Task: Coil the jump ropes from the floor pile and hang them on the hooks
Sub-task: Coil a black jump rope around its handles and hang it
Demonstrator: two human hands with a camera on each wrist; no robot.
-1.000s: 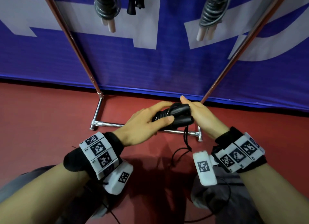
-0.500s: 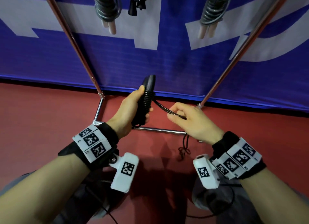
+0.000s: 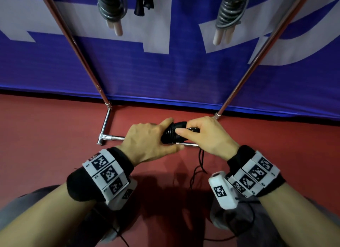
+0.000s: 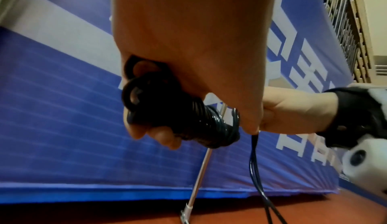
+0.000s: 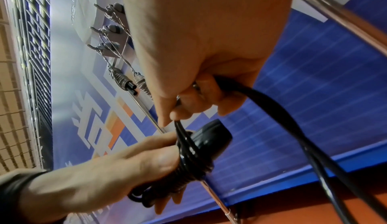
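Note:
My left hand [image 3: 147, 141] grips the black jump-rope handles [image 3: 174, 134] [image 4: 159, 110], which lie roughly level with black cord wound round them [image 5: 192, 159]. My right hand [image 3: 206, 136] pinches the loose black cord [image 5: 272, 105] right beside the handles' end. The remaining cord [image 3: 200, 163] hangs from the hands down to the red floor. On the rack above hang two coiled grey ropes with pale handles [image 3: 112, 9] [image 3: 230, 12] and a black one [image 3: 143, 1] between them.
A metal rack stands ahead: two slanted poles [image 3: 77, 46] [image 3: 257, 58] and a chrome foot bar [image 3: 108, 137] just beyond my hands. A blue and white banner [image 3: 174, 71] covers the wall. More hooks [image 5: 104, 28] show in the right wrist view. My knees are below.
Half a second ago my left hand held the handles upright with the right hand apart, pulling cord. The handles have since swung down level and the right hand has closed in on them again.

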